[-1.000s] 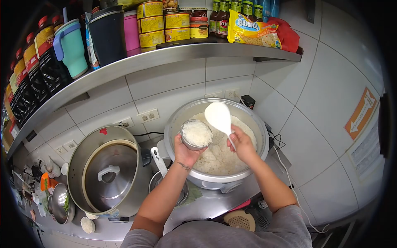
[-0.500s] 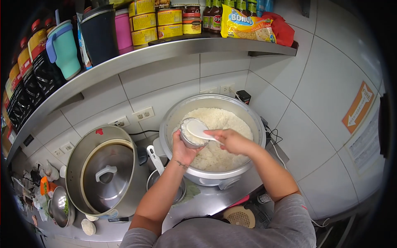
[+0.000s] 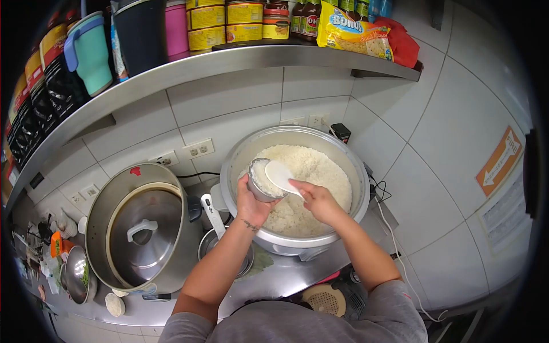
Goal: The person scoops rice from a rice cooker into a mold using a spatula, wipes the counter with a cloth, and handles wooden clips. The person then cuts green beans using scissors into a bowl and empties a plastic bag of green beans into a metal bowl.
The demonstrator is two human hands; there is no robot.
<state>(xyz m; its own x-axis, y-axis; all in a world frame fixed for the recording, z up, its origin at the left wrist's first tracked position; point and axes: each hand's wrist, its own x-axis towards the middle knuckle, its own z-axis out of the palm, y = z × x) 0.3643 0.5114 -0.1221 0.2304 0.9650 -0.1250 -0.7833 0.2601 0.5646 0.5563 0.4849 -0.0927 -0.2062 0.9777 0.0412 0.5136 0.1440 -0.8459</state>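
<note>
My left hand [image 3: 254, 200] is wrapped around a small metal cup [image 3: 255, 187] filled with white rice, tilted over the big pot. In my right hand [image 3: 317, 200] is the handle of a white rice paddle [image 3: 280, 175]. Its blade lies at the right rim of the cup; whether it touches the rice there I cannot tell. Below both hands, a large round rice cooker [image 3: 361, 194] holds a broad mound of cooked rice [image 3: 320, 171]. My left palm hides part of the cup's outside.
On the left stands a second large pot [image 3: 94, 228] with a metal lid [image 3: 154, 246] inside. A small metal pot [image 3: 247, 266] with a white-handled utensil [image 3: 213, 214] sits between. Overhead runs a metal shelf [image 3: 240, 60] carrying cans, bottles and a yellow snack bag [image 3: 354, 37].
The paddle blade has shifted from over the middle of the cup to its right rim, my right hand moving slightly right. The cup is tilted more. The camera view has shifted slightly.
</note>
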